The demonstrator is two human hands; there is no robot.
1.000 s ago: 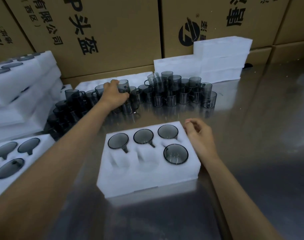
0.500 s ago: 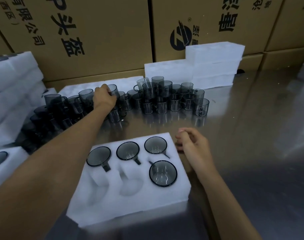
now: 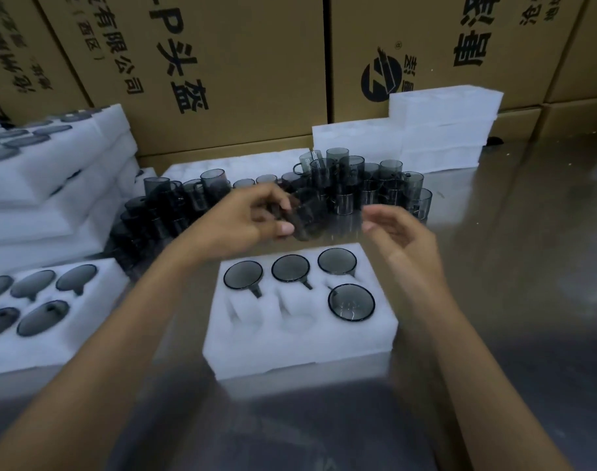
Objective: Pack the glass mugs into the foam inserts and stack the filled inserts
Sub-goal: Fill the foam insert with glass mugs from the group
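Note:
A white foam insert (image 3: 300, 345) lies on the steel table in front of me, with several smoky glass mugs in its pockets; two near pockets at front left hold nothing. My left hand (image 3: 246, 219) grips a blurred dark glass mug (image 3: 307, 217) in the air just behind the insert. My right hand (image 3: 399, 229) hovers to the right of that mug with fingers loosely curled, a small gap away from it. Behind both hands stands a crowd of loose mugs (image 3: 365, 185).
A filled insert (image 3: 45, 321) lies at the left, with a stack of filled inserts (image 3: 52, 175) behind it. Plain foam blocks (image 3: 439, 127) sit at the back right against cardboard boxes (image 3: 222, 62). Bare steel table (image 3: 528, 266) spreads to the right.
My left hand has lifted a mug out of the crowd and brought it right, over the insert's far edge. My right hand has risen from beside the insert toward the mug.

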